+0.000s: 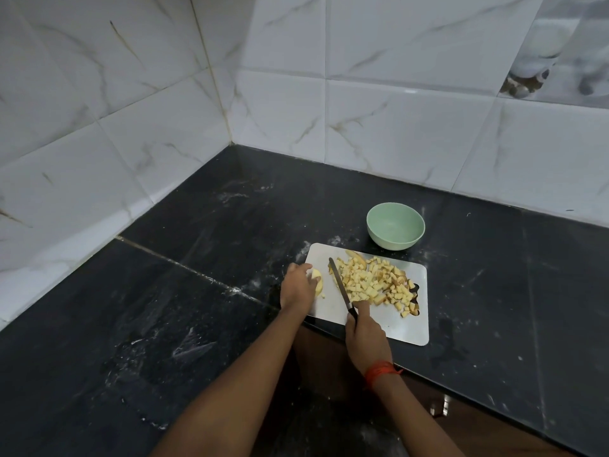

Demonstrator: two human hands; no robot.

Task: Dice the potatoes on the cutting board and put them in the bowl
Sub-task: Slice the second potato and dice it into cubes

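Observation:
A white cutting board [408,328] lies on the black counter. A heap of diced potato [372,282] covers its middle and right part. My left hand [296,285] holds a potato piece [317,281] at the board's left edge. My right hand [365,338] grips the handle of a knife [339,285], whose blade lies along the left side of the heap, tip pointing away from me. A pale green bowl [395,229] stands just behind the board, with nothing in it.
The black stone counter [197,291] carries white smears and runs into a tiled wall corner [227,127] at the back left. Its front edge passes under my right wrist, with a brown cabinet [438,410] below.

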